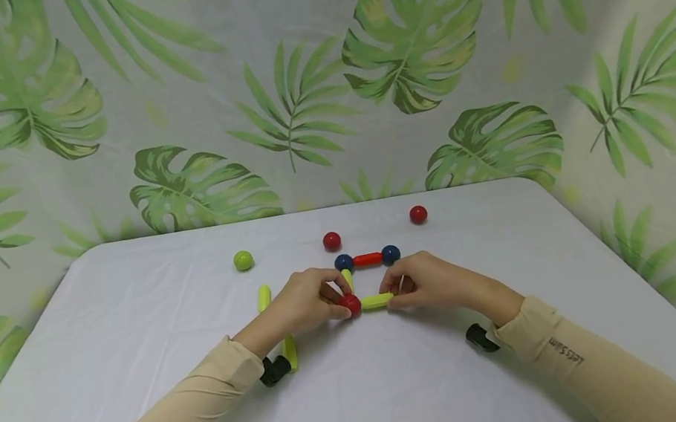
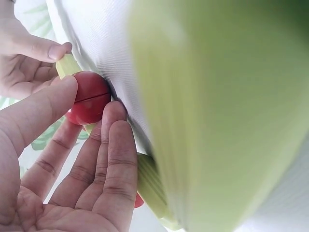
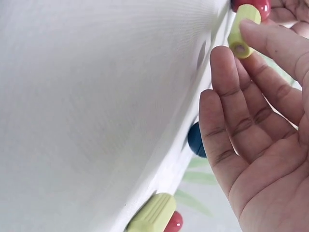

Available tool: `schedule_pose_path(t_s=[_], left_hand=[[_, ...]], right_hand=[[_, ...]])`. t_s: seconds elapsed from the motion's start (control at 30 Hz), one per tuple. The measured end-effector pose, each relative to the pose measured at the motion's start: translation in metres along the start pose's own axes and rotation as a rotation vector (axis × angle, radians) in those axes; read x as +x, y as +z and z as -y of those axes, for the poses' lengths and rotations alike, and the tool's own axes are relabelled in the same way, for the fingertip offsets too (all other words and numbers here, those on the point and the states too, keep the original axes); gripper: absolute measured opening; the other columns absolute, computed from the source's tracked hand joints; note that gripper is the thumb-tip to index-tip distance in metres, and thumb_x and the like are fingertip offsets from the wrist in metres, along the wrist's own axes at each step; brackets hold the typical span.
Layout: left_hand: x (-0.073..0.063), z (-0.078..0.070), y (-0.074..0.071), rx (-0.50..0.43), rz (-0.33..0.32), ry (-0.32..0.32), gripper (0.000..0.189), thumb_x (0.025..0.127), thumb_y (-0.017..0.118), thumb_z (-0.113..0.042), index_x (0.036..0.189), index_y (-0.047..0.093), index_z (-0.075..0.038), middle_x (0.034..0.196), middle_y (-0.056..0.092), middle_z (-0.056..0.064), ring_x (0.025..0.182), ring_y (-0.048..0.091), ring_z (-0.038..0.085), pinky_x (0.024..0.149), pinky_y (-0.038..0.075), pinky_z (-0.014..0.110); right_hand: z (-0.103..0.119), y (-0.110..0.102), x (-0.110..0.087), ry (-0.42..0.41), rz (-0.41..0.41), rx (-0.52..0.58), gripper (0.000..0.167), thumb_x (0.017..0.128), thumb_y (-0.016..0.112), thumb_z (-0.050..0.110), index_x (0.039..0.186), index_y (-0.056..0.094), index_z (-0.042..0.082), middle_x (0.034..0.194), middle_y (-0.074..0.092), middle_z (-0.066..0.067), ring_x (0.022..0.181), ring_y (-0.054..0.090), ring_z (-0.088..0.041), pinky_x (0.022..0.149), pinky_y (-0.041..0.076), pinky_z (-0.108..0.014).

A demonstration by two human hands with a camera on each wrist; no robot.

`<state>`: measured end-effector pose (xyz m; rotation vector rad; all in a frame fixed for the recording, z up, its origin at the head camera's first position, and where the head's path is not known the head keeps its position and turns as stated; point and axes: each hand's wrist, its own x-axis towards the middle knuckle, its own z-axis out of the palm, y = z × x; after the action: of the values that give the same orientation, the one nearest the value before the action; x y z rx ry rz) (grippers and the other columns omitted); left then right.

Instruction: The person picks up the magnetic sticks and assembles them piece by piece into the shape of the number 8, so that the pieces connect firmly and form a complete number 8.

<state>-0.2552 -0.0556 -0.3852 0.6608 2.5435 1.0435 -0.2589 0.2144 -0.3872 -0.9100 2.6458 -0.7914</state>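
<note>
A red ball (image 1: 352, 305) lies between the thumb and fingers of my left hand (image 1: 303, 304). In the left wrist view the thumb presses the grooved red ball (image 2: 91, 96) from one side, with fingertips on the other. My right hand (image 1: 429, 284) pinches the far end of a yellow-green rod (image 1: 376, 301), whose other end meets the red ball. Its end face shows a small round inset on the rod (image 3: 241, 36) in the right wrist view. Another yellow-green rod (image 1: 348, 281) runs back from the red ball toward a blue ball (image 1: 343, 263), partly hidden by left fingers.
A red rod (image 1: 367, 259) joins that ball to a second blue ball (image 1: 390, 254). Behind lie a green ball (image 1: 243, 261) and two red balls, one central (image 1: 332, 241), one rightward (image 1: 418, 214). Yellow-green rods (image 1: 264, 297) lie by the left forearm on the white table (image 1: 385, 399).
</note>
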Motion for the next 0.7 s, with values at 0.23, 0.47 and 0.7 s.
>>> schedule_pose_path(t_s=[0.23,0.47,0.7], left_hand=[[-0.001,-0.002,0.001,0.004,-0.007,0.007,0.021,0.091,0.086,-0.010,0.107,0.074,-0.017,0.099,0.082,0.001,0.093,0.072,0.013,0.087,0.058,0.032],[-0.001,-0.002,0.001,0.011,-0.011,-0.004,0.021,0.091,0.086,-0.011,0.107,0.074,-0.017,0.100,0.081,0.001,0.093,0.072,0.014,0.089,0.059,0.033],[-0.003,-0.002,0.002,0.016,-0.022,-0.009,0.022,0.091,0.086,-0.010,0.107,0.074,-0.019,0.100,0.081,0.001,0.093,0.071,0.014,0.087,0.058,0.033]], right_hand=[[0.001,-0.001,0.000,0.006,0.004,0.000,0.016,0.096,0.083,0.019,0.108,0.079,0.010,0.094,0.076,0.003,0.081,0.066,-0.007,0.076,0.057,-0.022],[-0.002,-0.012,-0.001,0.031,-0.021,-0.019,0.019,0.099,0.079,0.024,0.113,0.079,0.010,0.096,0.076,0.004,0.081,0.067,-0.009,0.075,0.057,-0.025],[-0.012,-0.025,0.003,0.054,-0.119,-0.091,0.021,0.100,0.077,0.020,0.116,0.078,0.006,0.100,0.077,-0.001,0.085,0.070,-0.013,0.079,0.059,-0.029]])
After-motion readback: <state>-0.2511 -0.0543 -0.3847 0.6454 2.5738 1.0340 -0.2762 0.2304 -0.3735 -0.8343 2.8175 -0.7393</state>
